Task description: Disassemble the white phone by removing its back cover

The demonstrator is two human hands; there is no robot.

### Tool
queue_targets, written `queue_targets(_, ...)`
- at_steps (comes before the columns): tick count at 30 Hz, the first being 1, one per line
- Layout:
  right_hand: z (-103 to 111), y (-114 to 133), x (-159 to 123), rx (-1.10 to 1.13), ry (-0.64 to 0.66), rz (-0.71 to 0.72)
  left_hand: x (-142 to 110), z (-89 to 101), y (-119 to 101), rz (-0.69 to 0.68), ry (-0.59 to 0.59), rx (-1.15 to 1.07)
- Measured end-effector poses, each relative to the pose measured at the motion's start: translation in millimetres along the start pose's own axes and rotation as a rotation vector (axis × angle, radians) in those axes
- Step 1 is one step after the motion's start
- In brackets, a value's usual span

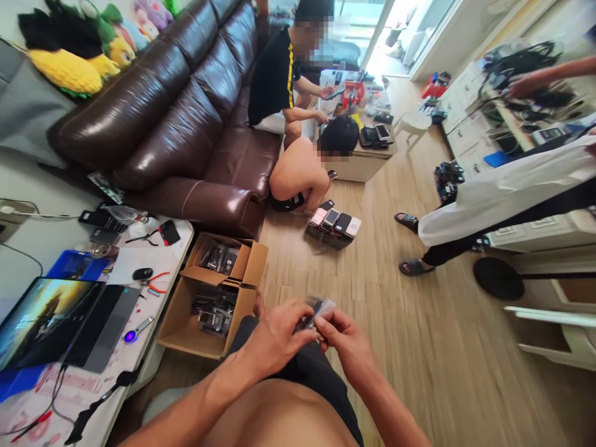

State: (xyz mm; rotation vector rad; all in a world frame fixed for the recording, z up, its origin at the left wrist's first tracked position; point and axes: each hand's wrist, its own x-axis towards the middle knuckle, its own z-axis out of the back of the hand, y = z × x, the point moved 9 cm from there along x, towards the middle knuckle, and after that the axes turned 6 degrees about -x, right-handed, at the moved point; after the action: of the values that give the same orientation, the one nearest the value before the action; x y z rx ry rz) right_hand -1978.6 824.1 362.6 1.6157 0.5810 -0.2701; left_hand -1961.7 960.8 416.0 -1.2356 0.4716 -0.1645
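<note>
Packet between left hand and right hand

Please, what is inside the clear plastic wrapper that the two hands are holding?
Something dark shows through the clear plastic wrapper. The left hand and right hand partly cover it, so I cannot tell what it is.

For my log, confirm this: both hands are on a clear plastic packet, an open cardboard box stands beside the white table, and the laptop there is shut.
No: the head view shows the laptop open, its screen lit. The rest stands: the left hand and right hand are on the clear plastic packet, the open cardboard box beside the white table.
</note>
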Motion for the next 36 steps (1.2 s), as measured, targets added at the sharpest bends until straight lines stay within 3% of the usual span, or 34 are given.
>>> queue_targets(8, 1.9, -6.7, 4.5, -0.138, 0.029, -0.009, 6.9, -14.2, 10.3, -0.039, 0.093, 0.350)
queue_targets(12, 1.5, -4.7, 5.7, -0.124, 0.037, -0.023, 6.9, -16.6, 8.9, -0.039, 0.120, 0.385)
queue_targets(17, 0.4, 2.4, 6.6, -0.107, 0.047, -0.020, 9.1, -14.8, 19.5, 0.052, 0.157, 0.065)
queue_targets(23, -4.9, 2.9, 5.9, -0.053, 0.129, -0.038, 8.7, -28.6, 42.1, 0.363, 0.280, -0.430)
queue_targets(29, -6.8, 4.7, 9.5, 0.078, 0.174, -0.050, 12.1, -36.1, 31.4, 0.356, 0.300, -0.782)
queue_targets(36, -4.3, 11.4, 15.2, 0.127, 0.192, -0.003, 18.9, -40.2, 20.0, 0.302, 0.322, -0.927)
